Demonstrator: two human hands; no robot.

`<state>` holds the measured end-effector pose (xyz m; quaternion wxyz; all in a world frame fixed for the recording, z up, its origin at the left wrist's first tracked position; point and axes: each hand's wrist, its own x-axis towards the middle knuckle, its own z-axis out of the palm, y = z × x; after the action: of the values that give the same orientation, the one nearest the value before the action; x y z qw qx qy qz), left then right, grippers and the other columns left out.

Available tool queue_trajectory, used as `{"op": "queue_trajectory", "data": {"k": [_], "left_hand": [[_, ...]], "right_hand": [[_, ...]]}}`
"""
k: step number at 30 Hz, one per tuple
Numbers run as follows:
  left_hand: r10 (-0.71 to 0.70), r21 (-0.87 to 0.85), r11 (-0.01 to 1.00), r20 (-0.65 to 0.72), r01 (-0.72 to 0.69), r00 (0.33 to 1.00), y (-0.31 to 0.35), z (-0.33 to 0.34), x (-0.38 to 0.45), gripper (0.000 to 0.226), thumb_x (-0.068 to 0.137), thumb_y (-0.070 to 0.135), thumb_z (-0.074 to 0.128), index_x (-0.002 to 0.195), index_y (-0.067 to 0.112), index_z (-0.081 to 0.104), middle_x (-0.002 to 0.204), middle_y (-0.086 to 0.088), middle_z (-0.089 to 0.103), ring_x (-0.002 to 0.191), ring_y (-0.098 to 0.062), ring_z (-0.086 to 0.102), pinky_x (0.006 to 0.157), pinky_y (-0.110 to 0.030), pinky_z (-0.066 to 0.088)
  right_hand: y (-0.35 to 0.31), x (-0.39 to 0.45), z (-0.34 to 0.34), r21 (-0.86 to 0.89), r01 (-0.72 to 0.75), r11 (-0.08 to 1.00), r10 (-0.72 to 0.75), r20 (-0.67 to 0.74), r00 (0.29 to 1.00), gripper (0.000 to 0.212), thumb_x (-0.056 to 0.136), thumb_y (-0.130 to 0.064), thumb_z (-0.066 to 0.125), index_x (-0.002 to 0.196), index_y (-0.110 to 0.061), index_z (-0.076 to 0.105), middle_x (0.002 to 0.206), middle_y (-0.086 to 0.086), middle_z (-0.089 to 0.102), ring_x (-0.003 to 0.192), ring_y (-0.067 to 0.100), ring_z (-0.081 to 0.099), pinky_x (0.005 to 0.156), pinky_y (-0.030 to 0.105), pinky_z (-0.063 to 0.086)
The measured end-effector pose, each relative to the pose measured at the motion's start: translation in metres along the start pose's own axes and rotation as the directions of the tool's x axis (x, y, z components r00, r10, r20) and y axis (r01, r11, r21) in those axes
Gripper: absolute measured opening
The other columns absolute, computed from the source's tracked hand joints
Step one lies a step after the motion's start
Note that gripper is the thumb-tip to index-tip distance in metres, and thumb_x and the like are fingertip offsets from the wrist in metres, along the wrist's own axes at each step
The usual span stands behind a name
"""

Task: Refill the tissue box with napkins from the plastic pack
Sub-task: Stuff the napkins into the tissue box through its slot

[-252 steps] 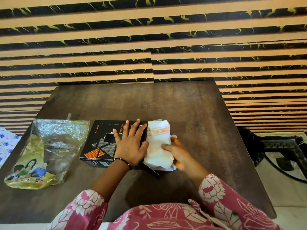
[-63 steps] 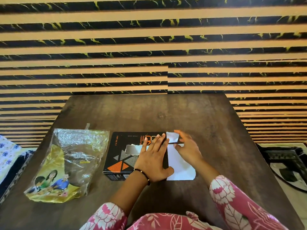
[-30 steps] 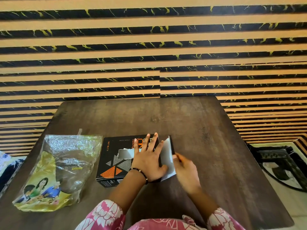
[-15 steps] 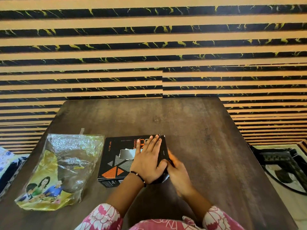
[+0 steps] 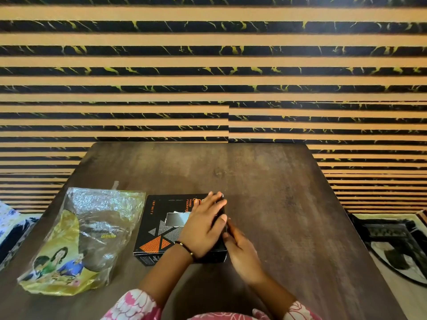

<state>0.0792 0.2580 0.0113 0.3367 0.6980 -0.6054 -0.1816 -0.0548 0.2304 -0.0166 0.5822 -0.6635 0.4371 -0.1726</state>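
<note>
On the dark wooden table (image 5: 265, 181), seen from the head camera, the black tissue box (image 5: 159, 229) lies flat near the front edge, with the left hand (image 5: 203, 229) spread across its top, fingers straight and pressing down beside the slot where a bit of white napkin (image 5: 178, 219) shows. At the box's right end the right hand (image 5: 240, 250) rests against the side panel; it seems to be pushing the end flap shut, though whether its fingers are straight or curled there I cannot tell. Judging by this, the filling step is done and closing the box is in hand; the next move calls for firm pressure along the flap's edge while the left hand keeps the box from sliding. Just beside the box on the left lies the plastic pack (image 5: 83, 239), crumpled and apparently emptied, not touching it. To the right of the box the table surface offers broad open room, and more beyond it toward the striped wall (image 5: 208, 65); the near edge sits close to the person's pink floral sleeves (image 5: 134, 306).
</note>
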Motion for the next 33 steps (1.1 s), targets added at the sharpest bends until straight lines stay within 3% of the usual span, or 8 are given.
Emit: {"op": "queue_trajectory", "data": {"k": [2,3,5,8,11,17,23,33], "left_hand": [[-0.018,-0.183,0.983,-0.094,0.000,0.995,0.001,-0.019,-0.005,0.050,0.084,0.047,0.031,0.127,0.029,0.050,0.143,0.013,0.037,0.138,0.007,0.014,0.114,-0.018,0.013],[-0.016,-0.177,0.984,-0.153,-0.011,0.988,-0.002,-0.029,-0.009,0.046,0.086,0.044,0.035,0.125,0.028,0.052,0.141,0.012,0.040,0.138,0.003,0.019,0.113,-0.019,0.016],[-0.032,-0.039,0.999,-0.264,0.023,0.964,-0.017,-0.048,-0.022,0.046,0.087,0.041,0.036,0.125,0.023,0.053,0.141,0.007,0.044,0.139,-0.009,0.024,0.114,-0.032,0.021],[-0.184,0.181,0.951,-0.320,0.251,0.929,-0.044,-0.061,-0.045,0.061,0.085,0.049,0.027,0.129,0.015,0.049,0.145,-0.006,0.040,0.139,-0.024,0.026,0.112,-0.052,0.027],[-0.287,0.370,0.852,-0.262,0.370,0.922,-0.056,-0.053,-0.062,0.070,0.083,0.054,0.017,0.137,0.015,0.038,0.151,-0.007,0.029,0.141,-0.025,0.022,0.115,-0.049,0.019],[-0.257,0.460,0.822,-0.228,0.336,0.939,-0.054,-0.035,-0.034,0.066,0.085,0.049,0.022,0.140,0.015,0.035,0.151,-0.006,0.030,0.141,-0.021,0.024,0.114,-0.042,0.016],[-0.214,0.447,0.852,-0.176,0.271,0.961,-0.058,-0.023,0.036,0.067,0.083,0.049,0.025,0.140,0.016,0.034,0.151,-0.006,0.030,0.141,-0.021,0.023,0.113,-0.040,0.016],[-0.205,0.457,0.852,-0.155,0.254,0.966,-0.093,-0.031,0.161,0.064,0.088,0.050,0.028,0.145,0.020,0.021,0.156,-0.001,0.016,0.144,-0.015,0.009,0.116,-0.036,0.012]], "right_hand": [[-0.008,-0.001,-0.001,-0.061,0.050,0.997,-0.051,-0.015,0.999,0.057,0.095,-0.031,0.046,0.146,-0.025,0.023,0.153,-0.005,0.029,0.139,0.010,0.028,0.117,0.033,0.025],[-0.011,0.000,0.000,-0.094,0.101,0.990,-0.105,-0.034,0.994,0.059,0.094,-0.033,0.047,0.147,-0.024,0.020,0.154,-0.007,0.025,0.139,0.006,0.023,0.118,0.032,0.021],[-0.021,0.002,0.002,-0.295,0.203,0.934,-0.229,-0.055,0.972,0.061,0.095,-0.035,0.044,0.148,-0.020,0.017,0.155,-0.008,0.017,0.138,0.000,0.011,0.116,0.024,0.011],[-0.030,0.005,0.011,-0.652,0.316,0.689,-0.406,0.014,0.914,0.066,0.093,-0.046,0.027,0.148,-0.015,0.010,0.157,-0.002,0.000,0.142,0.008,-0.003,0.116,0.029,0.001],[-0.022,0.009,0.025,-0.814,0.317,0.487,-0.458,0.071,0.886,0.067,0.090,-0.046,0.025,0.146,-0.009,0.021,0.156,0.009,0.015,0.142,0.018,0.006,0.116,0.041,0.012],[-0.014,0.029,0.009,-0.877,0.213,0.431,-0.393,0.030,0.919,0.061,0.092,-0.044,0.027,0.144,-0.010,0.029,0.153,0.008,0.030,0.142,0.018,0.018,0.113,0.041,0.015],[-0.023,0.080,-0.030,-0.860,0.200,0.470,-0.355,0.024,0.935,0.069,0.088,-0.049,0.010,0.148,-0.014,0.009,0.159,0.003,0.008,0.141,0.011,-0.007,0.115,0.033,-0.004],[-0.056,0.198,-0.062,-0.858,0.175,0.483,-0.354,-0.009,0.935,0.067,0.091,-0.048,0.016,0.149,-0.015,0.006,0.159,0.002,0.007,0.142,0.008,-0.009,0.115,0.029,-0.007]]}}
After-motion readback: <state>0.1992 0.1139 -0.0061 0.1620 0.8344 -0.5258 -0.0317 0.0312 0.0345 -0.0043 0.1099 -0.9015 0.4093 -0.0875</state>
